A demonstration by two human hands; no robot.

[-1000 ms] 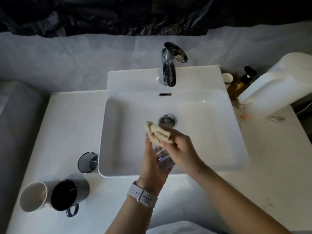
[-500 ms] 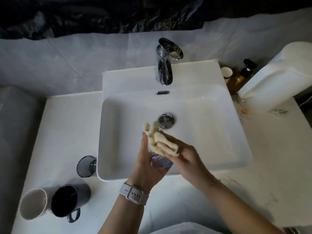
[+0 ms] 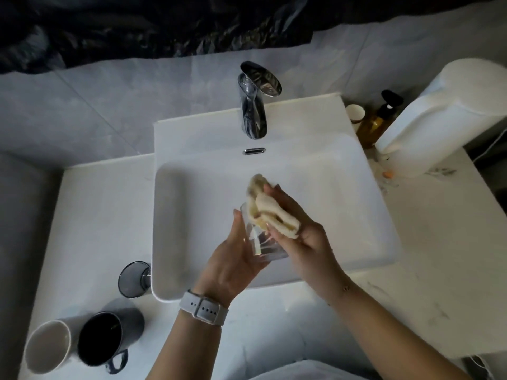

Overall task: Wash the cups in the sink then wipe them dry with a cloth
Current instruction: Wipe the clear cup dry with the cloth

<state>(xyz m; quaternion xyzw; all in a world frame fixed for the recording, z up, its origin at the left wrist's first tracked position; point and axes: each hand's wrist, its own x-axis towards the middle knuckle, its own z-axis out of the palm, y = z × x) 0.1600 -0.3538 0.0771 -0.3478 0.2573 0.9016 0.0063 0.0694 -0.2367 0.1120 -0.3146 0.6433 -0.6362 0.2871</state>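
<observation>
**Glass held over the sink, cloth at its mouth**

Nearest on the counter [image 3: 90, 215], at the left front corner, a white cup [image 3: 48, 345] and a dark mug [image 3: 103, 338] lie on their sides, touching, mouths toward the camera. The mug's handle points down toward the front edge. A little farther back, just beside the sink's left front corner, a smoky tumbler [image 3: 134, 279] also lies on its side.

Above the front part of the sink [image 3: 192, 201], the left hand [image 3: 233, 261], with a pale watch [image 3: 203, 311] on its wrist, grips a clear glass [image 3: 260, 242]. Its fingers are curled under and round the glass from the left, the thumb lying up along the near side toward the rim. The glass tilts with its mouth away from the person and up.

The right hand [image 3: 299, 231] comes in from the right and holds a folded cream cloth [image 3: 270, 212]. The fingers are curled round the cloth, pinching it against the palm, with one fingertip lying on the top fold. The cloth's lower edge sits at the mouth of the glass; how far it goes inside cannot be told.

Beyond the hands stands the chrome tap [image 3: 253, 105] at the back of the sink. To the right of it stand a small paper cup [image 3: 355, 112], an amber pump bottle [image 3: 377, 119] and a large white container [image 3: 444, 119].
</observation>
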